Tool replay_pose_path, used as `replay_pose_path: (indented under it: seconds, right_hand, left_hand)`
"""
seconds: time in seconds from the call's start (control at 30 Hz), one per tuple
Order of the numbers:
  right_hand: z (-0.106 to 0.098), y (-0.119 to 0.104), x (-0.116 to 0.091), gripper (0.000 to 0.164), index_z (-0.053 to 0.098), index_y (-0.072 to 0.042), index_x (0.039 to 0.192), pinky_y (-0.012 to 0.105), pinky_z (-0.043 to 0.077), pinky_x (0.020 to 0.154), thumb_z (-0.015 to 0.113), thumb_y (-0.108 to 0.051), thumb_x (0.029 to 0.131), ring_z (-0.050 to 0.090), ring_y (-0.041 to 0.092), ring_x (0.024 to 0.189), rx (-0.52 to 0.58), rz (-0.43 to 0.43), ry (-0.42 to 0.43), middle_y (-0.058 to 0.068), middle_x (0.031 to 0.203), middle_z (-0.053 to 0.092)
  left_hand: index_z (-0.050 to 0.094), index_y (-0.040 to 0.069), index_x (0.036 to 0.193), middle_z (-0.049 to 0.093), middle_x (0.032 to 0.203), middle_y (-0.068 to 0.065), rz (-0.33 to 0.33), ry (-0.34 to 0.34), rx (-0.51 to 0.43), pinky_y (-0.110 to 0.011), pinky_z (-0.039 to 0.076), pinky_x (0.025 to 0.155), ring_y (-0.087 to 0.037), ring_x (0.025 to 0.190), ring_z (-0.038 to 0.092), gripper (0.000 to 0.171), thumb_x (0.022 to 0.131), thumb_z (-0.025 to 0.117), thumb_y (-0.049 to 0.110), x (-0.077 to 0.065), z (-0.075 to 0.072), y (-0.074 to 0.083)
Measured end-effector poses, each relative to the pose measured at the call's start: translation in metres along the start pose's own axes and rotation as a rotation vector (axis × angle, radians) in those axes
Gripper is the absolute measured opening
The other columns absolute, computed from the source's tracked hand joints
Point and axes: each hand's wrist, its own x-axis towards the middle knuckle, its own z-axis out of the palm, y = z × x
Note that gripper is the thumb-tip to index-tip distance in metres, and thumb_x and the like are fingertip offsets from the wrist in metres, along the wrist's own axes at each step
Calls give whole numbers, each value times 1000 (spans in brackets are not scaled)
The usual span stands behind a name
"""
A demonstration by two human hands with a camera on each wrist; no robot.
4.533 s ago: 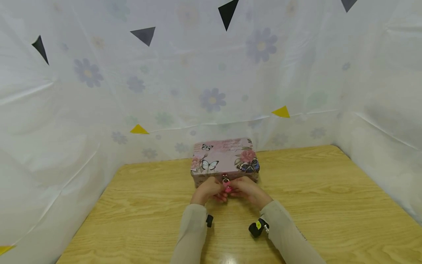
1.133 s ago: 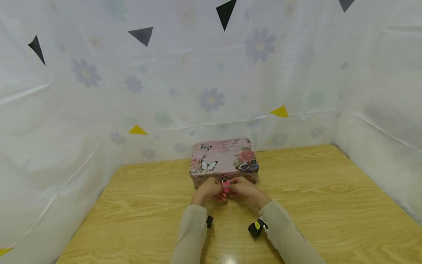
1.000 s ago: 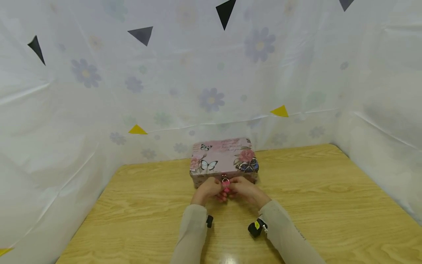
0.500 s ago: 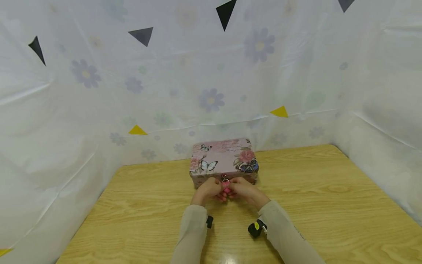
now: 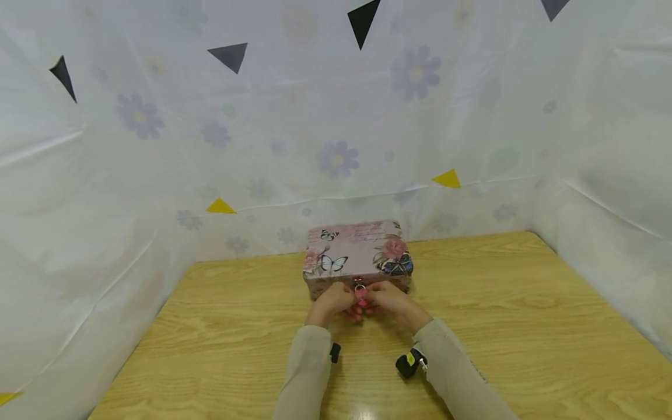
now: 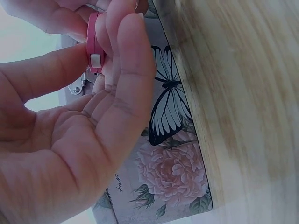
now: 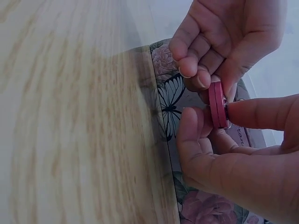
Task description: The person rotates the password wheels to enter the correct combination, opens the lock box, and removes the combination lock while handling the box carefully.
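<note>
A small pink padlock hangs at the front of a pink box printed with flowers and butterflies. Its metal shackle meets the clasp under the lid's front edge, and the lid is down. From the left, my left hand pinches the padlock between thumb and fingers; from the right, my right hand does the same. In the left wrist view the padlock body is edge-on, with a small white piece on its side. The right wrist view shows its edge between both hands' fingertips. Its front face is mostly hidden.
The box stands at the back of a wood-grain table. Behind it hangs a white flowered curtain, which also closes off both sides. Yellow and black triangles are stuck on the curtain. Black wrist devices sit below the sleeves.
Both hands stay on the padlock throughout, with only slight finger shifts. The box has not moved, and the head view sways a little.
</note>
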Motion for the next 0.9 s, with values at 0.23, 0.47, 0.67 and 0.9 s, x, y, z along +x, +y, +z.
replay_pose_path:
  seconds: [0.23,0.47,0.67,0.9]
  right_hand:
    - [2,0,0,27,53,19,112,30,55,75,45,-1,96,59,11,75,13,9,21,7,87,61]
    - [4,1,1,24,51,18,111,28,55,71,43,-1,97,57,10,70,31,23,27,4,82,57]
    - [3,-1,1,24,51,17,111,29,55,71,42,-1,99,56,11,71,18,24,27,5,83,57]
    - [2,1,1,26,51,18,113,29,55,73,43,-1,98,58,11,73,9,10,-5,5,85,59]
  left_hand:
    - [60,-7,83,60,66,-9,-5,-8,-2,-41,59,70,-18,58,63,21,96,52,8,1,1,-1]
    - [60,-6,83,62,68,-12,-7,-5,19,-41,59,70,-20,61,64,21,97,50,7,2,1,0]
    - [59,-5,82,62,68,-11,-23,-5,20,-42,58,71,-19,60,63,21,97,48,4,2,1,2]
    - [61,-7,83,61,67,-11,-31,-1,2,-41,59,70,-18,58,63,20,95,49,3,2,2,0]
